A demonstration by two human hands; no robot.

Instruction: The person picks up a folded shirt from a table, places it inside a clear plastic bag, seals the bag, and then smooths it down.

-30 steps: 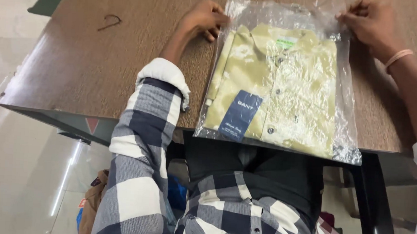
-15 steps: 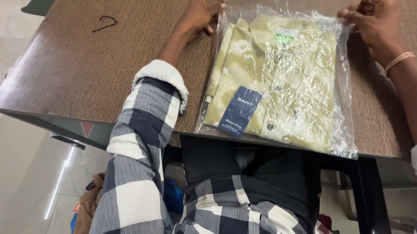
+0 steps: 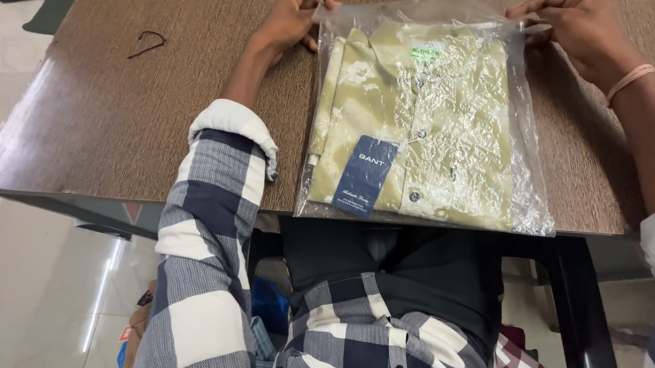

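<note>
Brown table (image 3: 119, 118), bagged shirt (image 3: 422, 129) at near edge

Clear plastic bag (image 3: 430, 114): flat, rectangular, crinkled and glossy, lying on the brown table (image 3: 119, 118) with its near edge at the table's front rim. It encloses a folded pale olive-green shirt (image 3: 436, 138), collar at the far end. Far corners pinched by the left hand (image 3: 292, 19) and right hand (image 3: 579, 29).

Hang tag (image 3: 364, 177): dark navy rectangle with light print, tilted slightly, inside the bag at the shirt's near left corner.

Collar label (image 3: 426, 54): small, bright green, at the neckline.
</note>
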